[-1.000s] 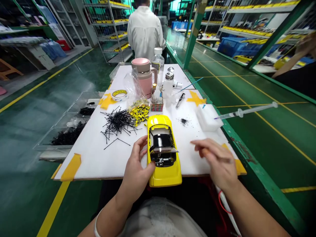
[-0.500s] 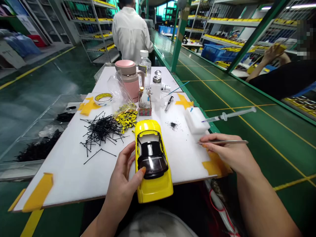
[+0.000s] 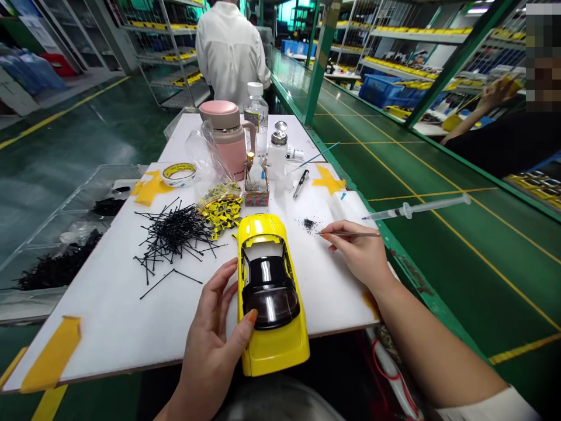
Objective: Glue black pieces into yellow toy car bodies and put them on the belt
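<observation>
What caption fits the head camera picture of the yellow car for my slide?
Left hand steadies a yellow model car while the right hand holds tweezers near black specks.

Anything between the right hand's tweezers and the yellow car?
Nothing visible: the tweezers in the right hand have an open path to the car; the black specks lie just beside their tips, off that line.

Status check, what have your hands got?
Left hand holding yellow toy car. Right hand holding tweezers over black specks. Thin black rods left of car.
</observation>
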Demonstrator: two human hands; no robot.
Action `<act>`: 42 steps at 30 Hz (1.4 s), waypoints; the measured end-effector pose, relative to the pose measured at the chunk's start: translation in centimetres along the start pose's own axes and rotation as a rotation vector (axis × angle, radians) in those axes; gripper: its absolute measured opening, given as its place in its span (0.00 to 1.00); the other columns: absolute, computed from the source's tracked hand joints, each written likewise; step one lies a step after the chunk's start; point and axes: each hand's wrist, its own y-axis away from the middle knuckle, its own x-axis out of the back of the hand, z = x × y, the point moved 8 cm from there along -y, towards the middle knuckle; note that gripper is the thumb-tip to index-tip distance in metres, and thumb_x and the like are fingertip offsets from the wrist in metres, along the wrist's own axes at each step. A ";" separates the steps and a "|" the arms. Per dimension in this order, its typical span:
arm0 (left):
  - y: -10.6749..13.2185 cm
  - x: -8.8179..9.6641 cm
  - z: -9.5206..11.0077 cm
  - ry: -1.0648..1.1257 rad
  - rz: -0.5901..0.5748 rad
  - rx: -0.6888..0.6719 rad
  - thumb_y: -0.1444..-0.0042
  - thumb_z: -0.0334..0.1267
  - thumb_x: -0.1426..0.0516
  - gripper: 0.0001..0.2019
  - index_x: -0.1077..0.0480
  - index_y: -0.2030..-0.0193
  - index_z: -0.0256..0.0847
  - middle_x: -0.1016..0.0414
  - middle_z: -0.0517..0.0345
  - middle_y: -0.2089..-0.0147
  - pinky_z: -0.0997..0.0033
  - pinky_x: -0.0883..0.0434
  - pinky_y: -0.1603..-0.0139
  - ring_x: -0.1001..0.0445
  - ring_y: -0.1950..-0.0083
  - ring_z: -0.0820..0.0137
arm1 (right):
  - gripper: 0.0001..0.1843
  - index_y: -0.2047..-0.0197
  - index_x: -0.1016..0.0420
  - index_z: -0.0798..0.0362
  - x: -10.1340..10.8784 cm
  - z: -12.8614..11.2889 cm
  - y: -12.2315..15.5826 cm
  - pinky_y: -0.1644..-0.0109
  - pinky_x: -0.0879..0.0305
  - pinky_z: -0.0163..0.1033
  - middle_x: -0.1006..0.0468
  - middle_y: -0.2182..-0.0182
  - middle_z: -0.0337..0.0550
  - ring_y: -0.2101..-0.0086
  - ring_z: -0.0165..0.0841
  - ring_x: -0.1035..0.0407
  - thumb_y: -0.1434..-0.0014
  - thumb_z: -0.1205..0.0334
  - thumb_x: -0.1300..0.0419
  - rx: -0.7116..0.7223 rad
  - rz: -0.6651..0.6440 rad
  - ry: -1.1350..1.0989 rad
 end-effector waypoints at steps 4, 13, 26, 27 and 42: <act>0.2 0.1 -0.1 -0.017 0.013 -0.005 0.39 0.42 0.36 0.27 0.35 0.34 0.56 0.39 0.57 0.25 0.60 0.36 0.25 0.41 0.23 0.58 | 0.09 0.62 0.16 0.53 -0.3 0.7 0.0 0.70 0.27 0.38 0.16 0.65 0.43 0.73 0.33 0.25 0.42 0.57 0.34 -0.011 0.006 0.013; 0.3 0.2 -0.2 -0.019 0.036 -0.018 0.39 0.41 0.35 0.27 0.35 0.35 0.56 0.39 0.57 0.25 0.61 0.35 0.26 0.40 0.24 0.58 | 0.08 0.63 0.16 0.53 -0.8 0.6 0.1 0.67 0.27 0.40 0.16 0.64 0.45 0.71 0.35 0.23 0.42 0.59 0.35 0.029 -0.009 0.058; 0.3 0.2 -0.4 0.009 0.027 -0.001 0.40 0.40 0.35 0.27 0.35 0.35 0.56 0.38 0.56 0.26 0.60 0.35 0.26 0.39 0.24 0.57 | 0.11 0.62 0.16 0.54 -0.7 0.5 0.1 0.68 0.24 0.40 0.16 0.64 0.47 0.71 0.36 0.23 0.42 0.55 0.33 0.011 0.029 0.046; 0.3 0.2 -0.4 0.008 0.028 0.000 0.40 0.40 0.35 0.27 0.34 0.35 0.56 0.38 0.56 0.26 0.61 0.35 0.26 0.39 0.24 0.57 | 0.11 0.63 0.16 0.54 -0.7 0.5 0.1 0.69 0.24 0.40 0.16 0.65 0.47 0.71 0.36 0.23 0.42 0.55 0.33 0.006 0.036 0.047; 0.1 0.2 -0.2 -0.011 0.020 -0.010 0.40 0.40 0.35 0.26 0.34 0.36 0.56 0.37 0.56 0.27 0.56 0.36 0.25 0.38 0.25 0.56 | 0.13 0.63 0.15 0.55 -0.8 0.9 -0.2 0.70 0.25 0.40 0.15 0.65 0.48 0.72 0.36 0.23 0.43 0.53 0.33 0.001 0.080 0.073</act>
